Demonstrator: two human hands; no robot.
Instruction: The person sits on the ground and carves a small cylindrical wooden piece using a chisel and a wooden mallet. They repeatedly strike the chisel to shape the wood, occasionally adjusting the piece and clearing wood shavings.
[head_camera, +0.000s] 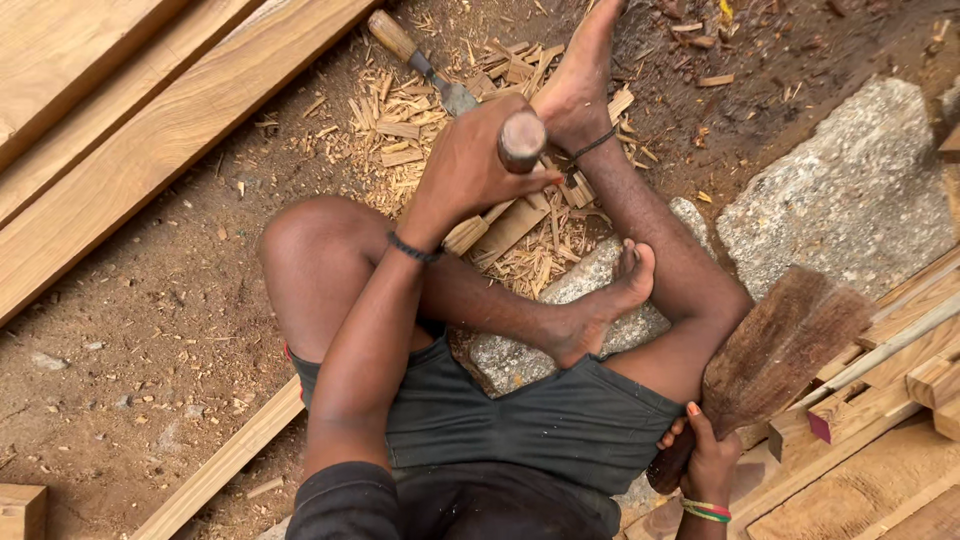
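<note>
Left hand (470, 165) fingers clamped on round wooden handle (521, 141); right hand (705, 462) fingers wrapped round dark flat wooden mallet (775, 352); bare foot (578, 85) just beyond left fingers; slip risks striking it.

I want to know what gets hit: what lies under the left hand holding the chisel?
Under the left hand and its chisel handle lie a wooden strip and wood chips on the dirt. The chisel's blade and where it meets the wood are covered by the hand.
</note>
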